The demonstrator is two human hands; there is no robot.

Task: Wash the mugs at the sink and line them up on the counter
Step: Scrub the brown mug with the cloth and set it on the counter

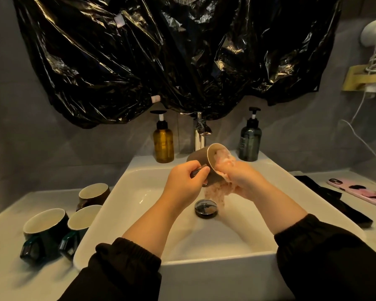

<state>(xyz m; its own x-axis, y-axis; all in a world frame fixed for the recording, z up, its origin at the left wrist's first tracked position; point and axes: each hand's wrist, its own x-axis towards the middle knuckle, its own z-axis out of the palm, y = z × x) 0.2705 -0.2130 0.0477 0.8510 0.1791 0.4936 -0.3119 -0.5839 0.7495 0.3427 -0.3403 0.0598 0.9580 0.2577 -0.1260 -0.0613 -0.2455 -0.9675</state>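
Three mugs (pixel 44 224) sitting on counter (pixel 9 268) left of sink (pixel 204 268), rims up. Fourth mug (pixel 201 158) tipped sideways over basin, just below faucet (pixel 199 131), mouth facing right. Left hand (pixel 186 181) pinching its handle, fingers curled. Right hand (pixel 245 181) clutching pink sudsy scrubber (pixel 215 192), part stuffed in mug mouth, rest dangling above drain plug (pixel 205 208). Phone (pixel 356 191) lying on counter, right side.
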